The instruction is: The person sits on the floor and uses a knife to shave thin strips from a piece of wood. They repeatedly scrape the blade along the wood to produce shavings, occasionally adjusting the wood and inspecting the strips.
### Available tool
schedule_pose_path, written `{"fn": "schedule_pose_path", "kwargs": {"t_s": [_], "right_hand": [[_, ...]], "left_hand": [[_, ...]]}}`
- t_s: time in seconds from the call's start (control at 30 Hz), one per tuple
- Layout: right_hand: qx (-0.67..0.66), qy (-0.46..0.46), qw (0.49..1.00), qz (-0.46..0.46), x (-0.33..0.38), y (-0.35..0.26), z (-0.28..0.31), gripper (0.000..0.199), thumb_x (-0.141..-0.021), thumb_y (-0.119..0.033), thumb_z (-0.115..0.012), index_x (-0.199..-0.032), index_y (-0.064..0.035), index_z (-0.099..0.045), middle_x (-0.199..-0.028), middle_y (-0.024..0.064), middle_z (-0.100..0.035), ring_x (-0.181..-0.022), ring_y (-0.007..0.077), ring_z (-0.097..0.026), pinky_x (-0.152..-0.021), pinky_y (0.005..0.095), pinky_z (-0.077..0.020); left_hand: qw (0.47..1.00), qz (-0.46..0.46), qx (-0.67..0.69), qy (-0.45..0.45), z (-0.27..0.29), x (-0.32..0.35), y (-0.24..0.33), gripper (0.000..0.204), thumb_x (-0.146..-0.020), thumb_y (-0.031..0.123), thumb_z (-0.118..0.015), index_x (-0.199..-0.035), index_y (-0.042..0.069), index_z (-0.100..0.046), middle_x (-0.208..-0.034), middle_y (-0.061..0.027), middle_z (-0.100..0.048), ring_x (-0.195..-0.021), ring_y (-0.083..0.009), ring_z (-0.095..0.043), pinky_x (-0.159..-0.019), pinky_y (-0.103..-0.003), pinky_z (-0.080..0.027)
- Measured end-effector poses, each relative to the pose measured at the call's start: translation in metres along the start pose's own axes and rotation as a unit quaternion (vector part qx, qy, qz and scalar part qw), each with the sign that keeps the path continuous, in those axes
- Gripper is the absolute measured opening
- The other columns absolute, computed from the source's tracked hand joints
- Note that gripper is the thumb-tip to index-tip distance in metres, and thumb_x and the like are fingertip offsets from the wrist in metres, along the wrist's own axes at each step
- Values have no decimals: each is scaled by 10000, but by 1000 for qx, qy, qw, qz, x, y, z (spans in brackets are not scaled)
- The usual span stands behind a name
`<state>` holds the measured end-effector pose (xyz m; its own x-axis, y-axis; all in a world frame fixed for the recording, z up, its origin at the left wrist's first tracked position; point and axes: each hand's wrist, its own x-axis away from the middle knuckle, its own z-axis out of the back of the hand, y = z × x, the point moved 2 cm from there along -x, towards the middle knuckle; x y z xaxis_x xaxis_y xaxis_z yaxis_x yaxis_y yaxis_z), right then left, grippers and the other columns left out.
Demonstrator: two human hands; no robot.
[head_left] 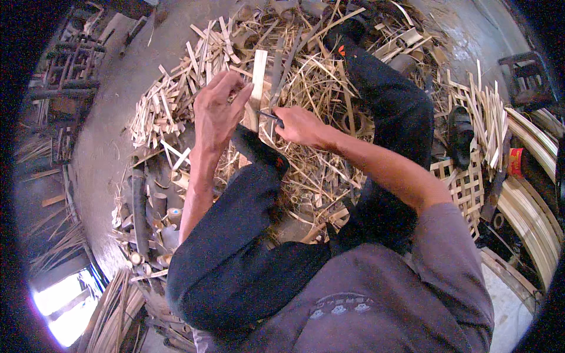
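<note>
My right hand point(299, 126) is closed round the dark handle of a knife point(278, 120). Its thin, dark front end points left, against or just in front of a brown wooden piece point(251, 119). Above that piece stands a pale, flat bamboo strip point(258, 76). My left hand point(219, 106) is just left of the strip, its fingers bent and its thumb apart from them. I see nothing held between them. Whether the thumb touches the strip I cannot tell. Both hands are above my left foot and a heap of shavings point(318, 88).
Cut pale strips point(162, 109) are piled at the left. Bamboo pieces point(140, 194) lie beside my left knee. My legs point(235, 217) frame the shavings. At the right are a woven lattice point(465, 188), upright strips point(482, 117) and long bundled slats point(529, 223). A dark stool point(527, 79) stands far right.
</note>
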<state>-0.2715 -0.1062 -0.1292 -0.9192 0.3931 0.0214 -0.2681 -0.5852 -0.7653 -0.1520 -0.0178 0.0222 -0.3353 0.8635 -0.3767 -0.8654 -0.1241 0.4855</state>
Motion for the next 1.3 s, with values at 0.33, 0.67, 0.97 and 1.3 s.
{"fn": "schedule_pose_path", "kwargs": {"t_s": [0.33, 0.67, 0.97, 1.3], "right_hand": [[-139, -141, 979, -58, -19, -5, -36, 240, -750, -263, -618, -804, -29, -624, -603, 87, -590, -529, 192, -545, -516, 362, -425], [-35, -32, 999, 19, -12, 3, -37, 256, -799, -251, -585, -860, -3, -594, -787, 225, -632, -754, 403, -624, -659, 490, -484], [-13, 10, 998, 60, -14, 20, -64, 262, -768, -233, -607, -849, 16, -604, -744, 238, -634, -696, 418, -631, -625, 480, -504], [21, 12, 999, 29, -12, 35, -90, 302, -708, -281, -614, -751, 17, -629, -718, 237, -636, -674, 402, -636, -631, 491, -506]], "left_hand": [[999, 35, 29, -24, -3, -27, -33, 247, -861, 221, -624, -867, -5, -526, -666, -166, -558, -625, -291, -565, -586, -364, -433], [997, 51, 56, 13, 2, -1, -31, 211, -888, 217, -584, -887, 19, -510, -594, -134, -523, -516, -228, -471, -527, -353, -404], [990, 90, 111, 15, 10, 9, -39, 189, -891, 175, -596, -868, 15, -499, -654, -89, -552, -598, -137, -493, -570, -304, -424], [991, 112, 71, -11, 17, 19, -34, 196, -887, 176, -613, -853, 16, -506, -626, -71, -538, -590, -119, -499, -567, -281, -427]]}}
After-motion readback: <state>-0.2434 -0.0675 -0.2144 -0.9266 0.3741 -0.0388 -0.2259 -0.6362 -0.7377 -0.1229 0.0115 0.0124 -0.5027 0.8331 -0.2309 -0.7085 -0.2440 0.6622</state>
